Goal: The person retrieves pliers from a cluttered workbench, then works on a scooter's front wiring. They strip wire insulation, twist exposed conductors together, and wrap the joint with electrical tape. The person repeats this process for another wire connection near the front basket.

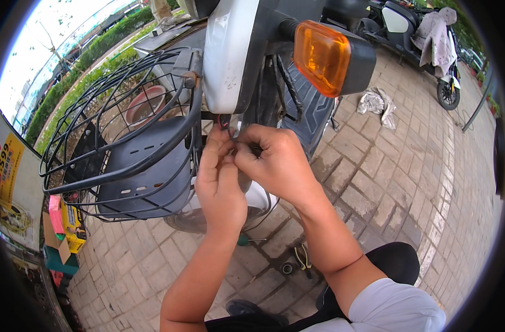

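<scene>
Below the white front panel (224, 61) of a scooter hang thin red and dark wires (223, 120). My left hand (220, 188) is closed on these wires, thumb and fingers drawn together. Right beside it, my right hand (280, 163) pinches the dark wire between thumb and curled forefinger. The fingertips of both hands nearly touch, and they hide the wire ends. To the left of my hands is the scooter's black wire basket (139, 174) with a grey plastic floor. An orange turn signal (322, 60) juts out above my right hand.
On the brick paving below lie a green-handled screwdriver (243, 240), pliers (303, 259) and a roll of tape (287, 268). Boxes (73, 227) stand at the left. A cloth (377, 106) and a parked scooter (407, 33) are at the far right.
</scene>
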The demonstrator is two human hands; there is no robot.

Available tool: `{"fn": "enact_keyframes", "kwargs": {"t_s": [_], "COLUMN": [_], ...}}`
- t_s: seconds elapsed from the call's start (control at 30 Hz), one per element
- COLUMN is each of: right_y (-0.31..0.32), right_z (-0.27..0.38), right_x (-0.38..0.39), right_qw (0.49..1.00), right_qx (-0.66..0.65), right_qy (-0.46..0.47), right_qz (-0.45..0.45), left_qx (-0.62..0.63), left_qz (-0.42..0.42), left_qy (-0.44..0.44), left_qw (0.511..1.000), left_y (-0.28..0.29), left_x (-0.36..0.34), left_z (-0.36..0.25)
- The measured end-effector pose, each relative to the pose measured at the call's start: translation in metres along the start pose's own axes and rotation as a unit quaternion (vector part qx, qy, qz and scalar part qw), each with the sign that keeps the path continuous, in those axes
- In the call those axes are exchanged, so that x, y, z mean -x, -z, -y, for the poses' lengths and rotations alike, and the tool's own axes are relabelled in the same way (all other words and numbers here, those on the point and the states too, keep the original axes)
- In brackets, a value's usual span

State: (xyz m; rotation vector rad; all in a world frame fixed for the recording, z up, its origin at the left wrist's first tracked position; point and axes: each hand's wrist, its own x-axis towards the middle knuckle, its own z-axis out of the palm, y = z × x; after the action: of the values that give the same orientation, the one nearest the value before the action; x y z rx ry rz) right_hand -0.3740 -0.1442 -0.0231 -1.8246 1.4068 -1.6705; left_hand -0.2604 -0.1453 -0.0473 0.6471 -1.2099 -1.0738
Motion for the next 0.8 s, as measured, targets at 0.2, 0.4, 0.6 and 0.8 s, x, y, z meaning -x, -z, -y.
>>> {"fn": "enact_keyframes", "kwargs": {"t_s": [0.2, 0.4, 0.6, 0.8], "right_y": [0.003, 0.011, 0.014, 0.017], "right_z": [-0.003, -0.001, 0.008, 0.004], "right_x": [0.0, -0.01, -0.019, -0.021], "right_qw": [0.985, 0.971, 0.985, 0.965], "right_qx": [-0.119, -0.153, -0.088, -0.13], "right_qy": [-0.124, -0.159, -0.106, -0.183], "right_qz": [0.025, 0.097, 0.106, 0.138], "left_qx": [0.017, -0.047, 0.042, -0.21], "left_qz": [0.038, 0.028, 0.0, 0.031], "left_qy": [0.026, 0.01, -0.014, -0.102], "left_qw": [0.999, 0.998, 0.999, 0.972], "left_y": [-0.002, 0.002, -0.001, 0.004], "left_x": [0.001, 0.001, 0.002, 0.002], "left_z": [-0.005, 0.0, 0.009, 0.002]}}
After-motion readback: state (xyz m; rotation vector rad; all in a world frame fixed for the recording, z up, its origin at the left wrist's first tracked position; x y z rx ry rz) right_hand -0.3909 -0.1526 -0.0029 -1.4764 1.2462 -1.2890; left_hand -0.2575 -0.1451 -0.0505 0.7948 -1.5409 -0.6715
